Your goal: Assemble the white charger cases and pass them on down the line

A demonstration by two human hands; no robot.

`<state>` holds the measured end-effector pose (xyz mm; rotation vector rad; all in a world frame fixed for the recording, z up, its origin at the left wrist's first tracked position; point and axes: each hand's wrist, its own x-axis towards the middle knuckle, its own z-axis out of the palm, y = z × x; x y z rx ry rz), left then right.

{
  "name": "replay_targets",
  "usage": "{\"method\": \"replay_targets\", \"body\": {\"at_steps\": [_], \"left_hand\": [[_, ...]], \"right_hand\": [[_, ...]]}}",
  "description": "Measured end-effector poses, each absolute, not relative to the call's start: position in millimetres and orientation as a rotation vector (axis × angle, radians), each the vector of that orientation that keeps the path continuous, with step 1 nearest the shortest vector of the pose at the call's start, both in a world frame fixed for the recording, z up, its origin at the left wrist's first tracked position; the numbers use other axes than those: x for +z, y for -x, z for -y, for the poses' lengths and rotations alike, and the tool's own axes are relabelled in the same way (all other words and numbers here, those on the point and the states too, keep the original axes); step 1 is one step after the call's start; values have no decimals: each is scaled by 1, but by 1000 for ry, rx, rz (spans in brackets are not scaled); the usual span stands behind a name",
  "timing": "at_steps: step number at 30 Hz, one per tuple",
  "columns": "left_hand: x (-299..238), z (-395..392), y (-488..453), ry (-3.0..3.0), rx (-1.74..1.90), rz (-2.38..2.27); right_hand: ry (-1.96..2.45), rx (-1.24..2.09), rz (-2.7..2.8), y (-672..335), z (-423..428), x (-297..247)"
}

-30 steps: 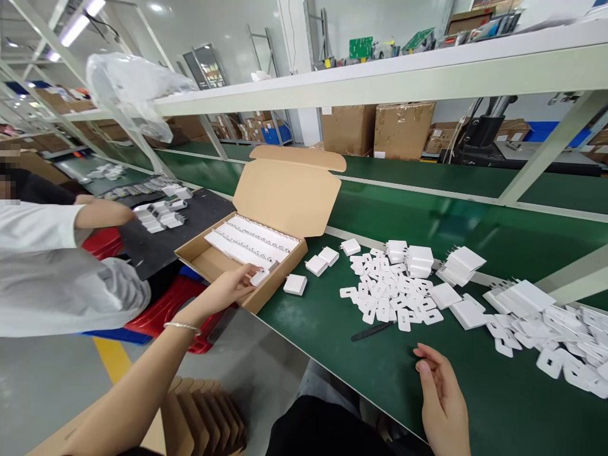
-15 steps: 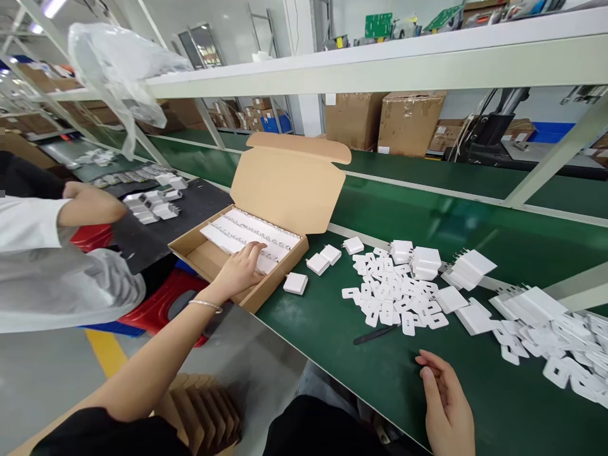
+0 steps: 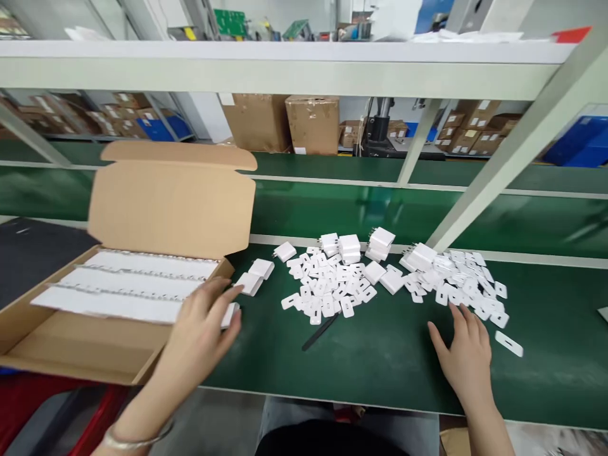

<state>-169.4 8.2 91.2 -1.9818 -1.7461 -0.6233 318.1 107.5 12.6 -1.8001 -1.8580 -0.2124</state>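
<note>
My left hand point(image 3: 202, 329) hovers at the right wall of an open cardboard box point(image 3: 95, 342), fingers apart. A white plug-in charger point(image 3: 230, 315) shows between its thumb and forefinger, partly hidden; whether they touch it I cannot tell. White chargers in rows point(image 3: 137, 285) fill the back of the box. Over to the right, my right hand point(image 3: 463, 358) is open, its fingertips at a pile of flat white plates with slots point(image 3: 468, 285). Another heap of such plates point(image 3: 327, 288) lies mid-table, several chargers point(image 3: 349, 246) standing behind it.
Black tweezers point(image 3: 320, 332) lie in front of the middle heap. A single plate point(image 3: 509, 343) is right of my right hand. Above the green table point(image 3: 380, 361) runs a white shelf point(image 3: 285, 69), with a slanted post point(image 3: 494, 171) at the right. The box's lid point(image 3: 173, 202) stands up.
My view has turned right. My left hand has come out of the box to the charger beside it. My right hand has moved forward to the right-hand plates, its fingers now spread.
</note>
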Motion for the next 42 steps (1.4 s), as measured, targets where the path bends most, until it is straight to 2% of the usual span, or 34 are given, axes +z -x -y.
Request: {"method": "replay_targets", "body": {"at_steps": [6, 13, 20, 25, 29, 36, 42], "left_hand": [[80, -112, 78, 2279, -850, 1685], [100, -232, 15, 2583, -465, 1850], [101, -268, 5, 2738, -160, 1848], [108, -262, 8, 2773, -174, 1834], [110, -216, 6, 2758, -346, 1776], [50, -102, -37, 2970, -572, 1241], [33, -87, -43, 2921, -533, 988]], "right_hand": [[1940, -234, 1993, -332, -111, -18], [1794, -143, 2055, -327, -79, -15], [1684, -61, 2030, -324, -64, -8], [1702, -71, 1957, -321, -66, -9], [1760, -78, 1931, -320, -64, -9], [1710, -75, 2016, -318, -65, -10], [1679, -16, 1842, -322, -63, -2]]}}
